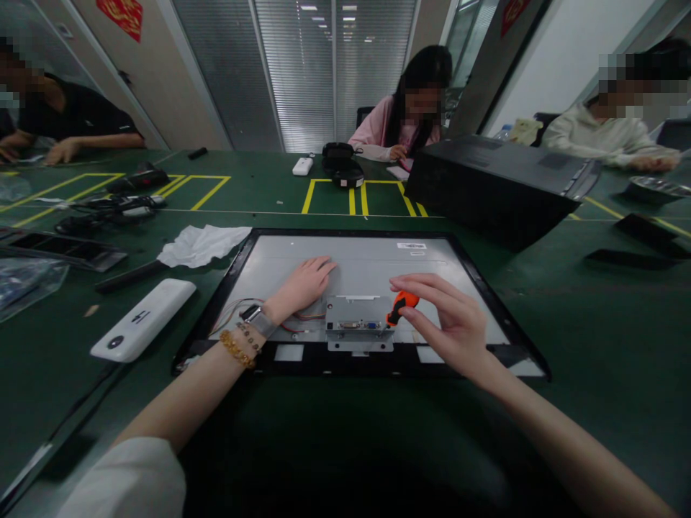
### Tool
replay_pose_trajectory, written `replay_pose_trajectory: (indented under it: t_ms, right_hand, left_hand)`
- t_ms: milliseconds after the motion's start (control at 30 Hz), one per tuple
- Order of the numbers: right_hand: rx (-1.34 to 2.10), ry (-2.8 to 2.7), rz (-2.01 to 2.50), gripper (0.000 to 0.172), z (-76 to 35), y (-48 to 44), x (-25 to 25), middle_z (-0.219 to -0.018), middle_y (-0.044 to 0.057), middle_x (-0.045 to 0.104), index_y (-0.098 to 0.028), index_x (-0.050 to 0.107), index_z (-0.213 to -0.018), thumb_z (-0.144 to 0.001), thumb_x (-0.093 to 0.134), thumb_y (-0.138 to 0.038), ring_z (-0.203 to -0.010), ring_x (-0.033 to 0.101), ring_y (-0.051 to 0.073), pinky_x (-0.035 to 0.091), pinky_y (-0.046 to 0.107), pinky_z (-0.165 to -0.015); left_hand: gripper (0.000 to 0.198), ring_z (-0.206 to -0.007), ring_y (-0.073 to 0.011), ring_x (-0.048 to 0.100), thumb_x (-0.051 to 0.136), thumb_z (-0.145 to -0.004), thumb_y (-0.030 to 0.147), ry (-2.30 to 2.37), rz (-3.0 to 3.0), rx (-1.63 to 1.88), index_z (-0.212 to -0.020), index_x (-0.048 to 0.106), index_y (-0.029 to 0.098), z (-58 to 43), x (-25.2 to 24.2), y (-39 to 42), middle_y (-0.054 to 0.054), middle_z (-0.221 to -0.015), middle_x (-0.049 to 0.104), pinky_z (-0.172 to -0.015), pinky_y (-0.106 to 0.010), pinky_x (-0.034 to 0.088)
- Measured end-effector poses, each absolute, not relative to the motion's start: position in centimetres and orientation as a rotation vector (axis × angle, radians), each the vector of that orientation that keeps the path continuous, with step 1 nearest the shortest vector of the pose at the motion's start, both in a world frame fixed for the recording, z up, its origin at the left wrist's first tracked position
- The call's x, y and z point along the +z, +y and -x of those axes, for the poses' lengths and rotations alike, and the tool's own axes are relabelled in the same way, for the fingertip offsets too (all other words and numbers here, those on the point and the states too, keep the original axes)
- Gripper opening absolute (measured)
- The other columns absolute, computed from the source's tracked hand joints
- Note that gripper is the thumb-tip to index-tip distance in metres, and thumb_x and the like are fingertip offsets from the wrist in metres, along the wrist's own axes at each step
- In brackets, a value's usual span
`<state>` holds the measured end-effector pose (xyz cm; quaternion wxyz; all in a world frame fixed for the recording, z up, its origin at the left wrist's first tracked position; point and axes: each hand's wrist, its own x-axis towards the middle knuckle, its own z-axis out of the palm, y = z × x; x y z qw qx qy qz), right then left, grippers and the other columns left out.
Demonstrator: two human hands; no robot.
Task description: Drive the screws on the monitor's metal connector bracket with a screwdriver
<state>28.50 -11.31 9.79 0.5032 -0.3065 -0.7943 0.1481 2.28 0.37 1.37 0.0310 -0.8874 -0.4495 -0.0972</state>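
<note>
An opened monitor panel (367, 266) with a black frame lies on the green table in front of me. On its near middle part sits a metal bracket box (356, 311) with video ports along its side. My right hand (448, 316) pinches an orange and black screwdriver (402, 306) between thumb and fingers. The screwdriver is tilted, its tip close to the box's right end by the ports; exact contact is too small to tell. My left hand (305, 288) rests flat on the panel's metal back, left of the box, fingers stretched out. Thin wires (307, 316) run near that wrist.
A white power bank (143, 320) with a cable lies left of the panel, below a crumpled white tissue (205, 244). A large black casing (497, 187) stands behind on the right. Cables (108, 208) lie at far left. Several people sit across the table.
</note>
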Motion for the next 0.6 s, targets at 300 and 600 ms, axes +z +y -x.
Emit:
replay_pose_trajectory:
  t_ms: [300,600]
  right_hand:
    - [0.329,-1.877,0.746,0.045,-28.41,-11.39,9.72,-0.102,0.005,0.067,-0.03,0.064,-0.124,-0.087,0.058,-0.006,-0.09,0.064,0.018,0.054,0.035,-0.073]
    - [0.459,-1.912,0.753,0.037,-28.52,-11.27,9.66,-0.104,0.005,0.067,-0.031,0.065,-0.121,-0.088,0.062,-0.015,-0.094,0.064,0.02,0.054,0.038,-0.078]
  left_hand:
    - [0.041,-0.126,-0.0231,0.048,0.034,-0.097,0.019,-1.388,2.748,-0.297,-0.134,0.05,0.013,-2.25,1.43,0.36,-0.013,-0.141,0.049,-0.108,-0.04,0.037]
    - [0.04,-0.125,-0.0225,0.048,0.036,-0.097,0.018,-1.376,2.733,-0.301,-0.134,0.05,0.014,-2.2,1.27,0.43,-0.012,-0.141,0.049,-0.107,-0.039,0.038]
